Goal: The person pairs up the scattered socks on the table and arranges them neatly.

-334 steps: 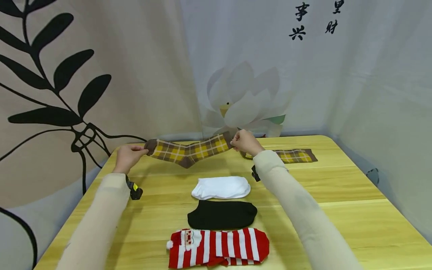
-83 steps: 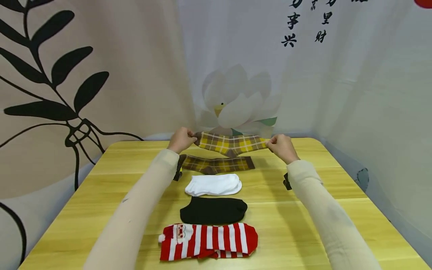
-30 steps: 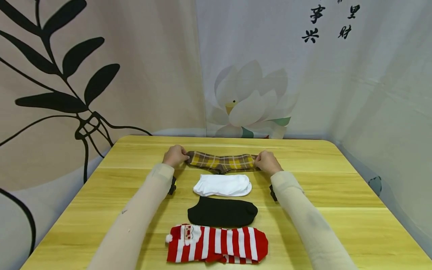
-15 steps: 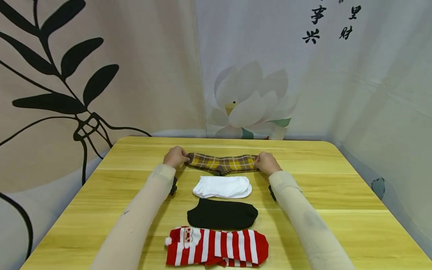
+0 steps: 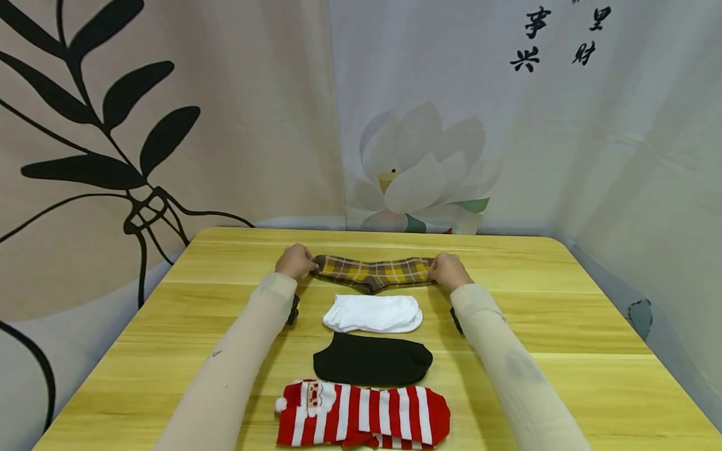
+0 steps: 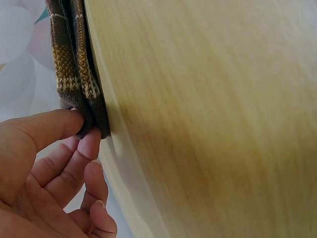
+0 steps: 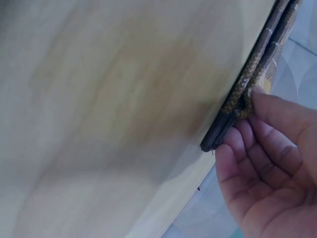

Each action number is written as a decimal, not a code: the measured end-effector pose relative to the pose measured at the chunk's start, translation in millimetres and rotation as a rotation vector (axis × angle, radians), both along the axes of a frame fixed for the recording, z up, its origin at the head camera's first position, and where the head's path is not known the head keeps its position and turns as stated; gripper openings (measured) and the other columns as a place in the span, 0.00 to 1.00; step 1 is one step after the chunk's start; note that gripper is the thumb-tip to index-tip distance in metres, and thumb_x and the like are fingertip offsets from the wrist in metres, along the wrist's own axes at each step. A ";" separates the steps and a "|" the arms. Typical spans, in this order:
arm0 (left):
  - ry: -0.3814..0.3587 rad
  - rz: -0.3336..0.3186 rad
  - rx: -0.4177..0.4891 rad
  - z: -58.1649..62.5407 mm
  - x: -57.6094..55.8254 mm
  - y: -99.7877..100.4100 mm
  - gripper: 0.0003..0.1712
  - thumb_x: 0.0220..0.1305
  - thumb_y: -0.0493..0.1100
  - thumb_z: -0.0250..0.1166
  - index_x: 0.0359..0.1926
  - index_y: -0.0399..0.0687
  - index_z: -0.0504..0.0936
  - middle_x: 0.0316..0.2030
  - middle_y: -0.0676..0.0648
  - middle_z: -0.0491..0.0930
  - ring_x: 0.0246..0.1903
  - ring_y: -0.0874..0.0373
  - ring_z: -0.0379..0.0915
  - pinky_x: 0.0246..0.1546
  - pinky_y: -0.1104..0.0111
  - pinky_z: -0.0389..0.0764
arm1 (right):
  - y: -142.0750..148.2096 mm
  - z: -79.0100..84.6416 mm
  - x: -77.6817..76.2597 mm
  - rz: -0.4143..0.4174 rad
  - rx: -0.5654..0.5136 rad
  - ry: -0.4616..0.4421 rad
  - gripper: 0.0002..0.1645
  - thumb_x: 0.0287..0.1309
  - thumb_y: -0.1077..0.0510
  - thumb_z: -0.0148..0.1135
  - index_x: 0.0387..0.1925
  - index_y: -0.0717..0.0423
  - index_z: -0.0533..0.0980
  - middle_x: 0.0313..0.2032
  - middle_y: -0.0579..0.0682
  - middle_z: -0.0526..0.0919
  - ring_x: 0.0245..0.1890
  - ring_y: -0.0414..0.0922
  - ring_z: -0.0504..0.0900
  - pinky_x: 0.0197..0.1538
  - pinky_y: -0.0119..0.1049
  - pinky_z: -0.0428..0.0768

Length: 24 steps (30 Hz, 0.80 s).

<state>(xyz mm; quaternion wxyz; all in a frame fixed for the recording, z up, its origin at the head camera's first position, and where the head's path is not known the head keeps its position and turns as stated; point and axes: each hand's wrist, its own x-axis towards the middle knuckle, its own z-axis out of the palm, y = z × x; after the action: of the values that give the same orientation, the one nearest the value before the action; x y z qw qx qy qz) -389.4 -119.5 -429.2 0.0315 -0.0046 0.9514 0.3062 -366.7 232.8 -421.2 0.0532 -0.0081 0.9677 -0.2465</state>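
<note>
Two brown-and-yellow plaid socks (image 5: 369,273) lie one on top of the other near the far side of the table. My left hand (image 5: 296,261) pinches the brown toe end between thumb and fingertip; in the left wrist view, two sock layers (image 6: 67,59) show side by side. At the cuff end, my right hand (image 5: 448,272) pinches the upper sock between thumb and fingers. Its edge bends up a little from the layer below in the right wrist view, where the stacked plaid layers (image 7: 247,82) meet the wood.
Below the plaid pair, folded white socks (image 5: 372,313), black socks (image 5: 372,359) and red-and-white striped Santa socks (image 5: 366,415) lie in a column. The wooden table (image 5: 564,376) ends at a printed curtain (image 5: 271,125) behind.
One plaid sock, held stretched in the air earlier, has come down onto the other, which earlier lay at the right and then in the middle. Over the last second both hands barely move.
</note>
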 end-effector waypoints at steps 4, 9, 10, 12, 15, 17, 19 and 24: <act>-0.005 -0.001 0.006 0.2 0.7 1.2 0.16 0.60 0.40 0.66 0.19 0.47 0.71 0.17 0.52 0.68 0.18 0.60 0.61 0.22 0.68 0.65 | 0.2 0.7 0.8 -0.007 0.011 0.005 0.20 0.59 0.57 0.66 0.14 0.57 0.72 0.12 0.45 0.65 0.17 0.42 0.63 0.26 0.34 0.66; -0.008 0.005 0.003 0.0 2.9 1.3 0.14 0.61 0.40 0.66 0.21 0.46 0.73 0.19 0.51 0.70 0.19 0.60 0.61 0.22 0.68 0.64 | 0.5 -1.0 1.4 -0.004 -0.001 0.001 0.22 0.59 0.57 0.66 0.12 0.55 0.70 0.11 0.44 0.64 0.15 0.41 0.62 0.25 0.34 0.66; -0.010 0.006 0.002 -0.7 2.5 1.1 0.13 0.61 0.40 0.66 0.22 0.46 0.73 0.19 0.51 0.70 0.19 0.60 0.61 0.22 0.68 0.64 | 0.8 -1.4 1.3 -0.002 -0.008 -0.001 0.24 0.59 0.57 0.65 0.11 0.54 0.68 0.10 0.44 0.62 0.14 0.41 0.61 0.24 0.34 0.66; -0.012 0.007 0.000 -1.8 2.2 1.0 0.12 0.61 0.41 0.66 0.23 0.46 0.74 0.20 0.51 0.71 0.19 0.59 0.62 0.22 0.68 0.64 | 0.8 -2.1 1.8 0.000 -0.018 -0.003 0.27 0.59 0.56 0.65 0.09 0.51 0.66 0.09 0.43 0.60 0.14 0.40 0.59 0.24 0.34 0.65; -0.016 0.011 0.002 -3.0 1.9 0.5 0.10 0.61 0.41 0.66 0.25 0.45 0.75 0.22 0.50 0.73 0.21 0.59 0.62 0.23 0.67 0.65 | 0.9 -2.3 2.6 0.004 -0.030 -0.001 0.28 0.60 0.56 0.65 0.08 0.50 0.64 0.09 0.43 0.58 0.13 0.40 0.58 0.24 0.34 0.65; -0.021 0.010 0.003 -3.5 1.8 0.0 0.10 0.61 0.41 0.66 0.26 0.45 0.75 0.23 0.49 0.73 0.21 0.58 0.63 0.23 0.67 0.65 | 1.3 -2.5 3.1 0.011 -0.034 -0.005 0.28 0.60 0.56 0.65 0.08 0.50 0.64 0.08 0.43 0.58 0.13 0.40 0.57 0.25 0.35 0.66; -0.026 0.009 0.006 -3.6 1.6 -0.5 0.10 0.62 0.41 0.65 0.27 0.45 0.75 0.24 0.49 0.73 0.21 0.58 0.63 0.23 0.67 0.65 | 2.3 -2.9 3.2 0.015 -0.042 -0.011 0.28 0.60 0.57 0.65 0.08 0.50 0.63 0.08 0.43 0.57 0.13 0.40 0.56 0.27 0.35 0.67; -0.035 0.010 0.003 -1.7 0.3 0.8 0.11 0.63 0.41 0.65 0.26 0.45 0.73 0.24 0.49 0.71 0.21 0.58 0.62 0.24 0.66 0.65 | 3.6 -3.1 2.1 0.009 -0.054 0.000 0.27 0.62 0.59 0.61 0.10 0.50 0.62 0.14 0.47 0.71 0.14 0.41 0.58 0.28 0.35 0.66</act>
<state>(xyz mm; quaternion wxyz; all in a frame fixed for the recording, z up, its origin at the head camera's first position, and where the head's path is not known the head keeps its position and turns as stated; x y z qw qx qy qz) -389.2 -118.7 -430.9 0.0466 -0.0149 0.9502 0.3078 -364.5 236.4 -424.3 0.0539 -0.0138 0.9606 -0.2724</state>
